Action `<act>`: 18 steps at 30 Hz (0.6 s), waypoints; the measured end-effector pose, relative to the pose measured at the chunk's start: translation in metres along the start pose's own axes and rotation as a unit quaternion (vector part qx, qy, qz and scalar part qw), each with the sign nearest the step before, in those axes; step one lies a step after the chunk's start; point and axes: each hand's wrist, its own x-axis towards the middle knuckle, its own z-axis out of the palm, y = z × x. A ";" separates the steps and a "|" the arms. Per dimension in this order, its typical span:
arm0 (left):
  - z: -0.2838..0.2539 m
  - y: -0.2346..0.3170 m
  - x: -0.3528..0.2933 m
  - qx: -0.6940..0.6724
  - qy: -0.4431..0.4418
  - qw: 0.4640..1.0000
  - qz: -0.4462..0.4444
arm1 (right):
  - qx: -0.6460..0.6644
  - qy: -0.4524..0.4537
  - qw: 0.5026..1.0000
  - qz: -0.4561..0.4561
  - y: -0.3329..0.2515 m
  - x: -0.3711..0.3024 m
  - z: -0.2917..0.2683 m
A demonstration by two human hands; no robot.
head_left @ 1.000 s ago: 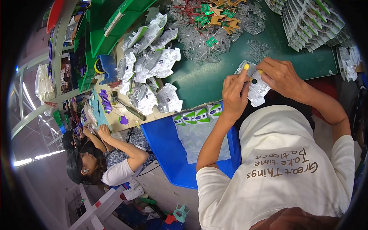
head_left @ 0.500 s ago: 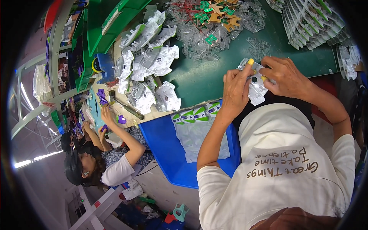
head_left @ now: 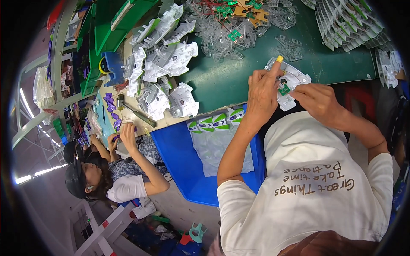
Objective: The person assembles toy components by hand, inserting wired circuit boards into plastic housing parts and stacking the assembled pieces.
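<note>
My left hand [head_left: 262, 97] grips the edge of a silver-white plastic shell [head_left: 287, 102] at the table's near edge, its index finger stretched along the shell with a yellow finger cot on the tip. Against the shell's middle lies a small green circuit board [head_left: 283, 90] with a round black part at its top. The fingertips of my right hand [head_left: 318, 104] are pinched at the board's right edge. A thin wire curves over the shell above the board. My fingers partly hide the shell's left side.
Clear plastic parts [head_left: 218, 40] and wired green boards lie in a heap on the green table [head_left: 337, 68]. Silver shells [head_left: 171, 64] are piled left, others stacked [head_left: 348, 25] far right. A blue bin [head_left: 183, 179] holds bagged pieces. A co-worker [head_left: 124, 179] handles purple parts at left.
My right hand has moved down and slightly right from the shell's top. A green board now shows at the shell's middle. The co-worker's hand has come away from the table with a purple part.
</note>
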 end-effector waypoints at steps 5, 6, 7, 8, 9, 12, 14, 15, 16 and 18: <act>-0.003 -0.004 -0.002 -0.049 -0.007 0.999 -0.012 | 0.059 0.002 0.997 0.041 0.001 0.003 -0.001; -0.005 -0.006 -0.003 -0.048 -0.007 0.999 -0.011 | 0.112 0.007 0.992 0.065 0.002 0.004 -0.003; -0.007 -0.007 -0.003 -0.055 -0.013 0.998 -0.020 | 0.112 0.008 0.992 0.064 0.005 0.003 -0.005; -0.008 -0.008 -0.004 -0.064 -0.018 0.997 -0.028 | 0.119 0.033 0.988 0.088 0.008 -0.001 -0.008; -0.008 -0.007 -0.004 -0.063 -0.018 0.997 -0.027 | 0.125 0.059 0.984 0.112 0.012 -0.005 -0.011; -0.005 -0.004 0.002 -0.093 -0.029 0.995 -0.033 | 0.159 0.038 0.957 0.241 0.016 -0.015 -0.012; 0.000 0.000 0.004 -0.090 -0.007 0.995 -0.030 | 0.220 0.057 0.922 0.312 0.021 -0.027 0.004; -0.001 0.000 0.003 -0.097 0.002 0.994 -0.048 | 0.156 0.042 0.944 0.286 0.015 -0.021 0.002; -0.002 0.001 0.002 -0.110 0.009 0.992 -0.059 | 0.174 0.047 0.947 0.266 0.020 -0.027 0.007; -0.001 0.000 -0.001 -0.077 0.081 0.993 -0.048 | 0.176 0.102 0.949 0.241 0.022 -0.034 0.001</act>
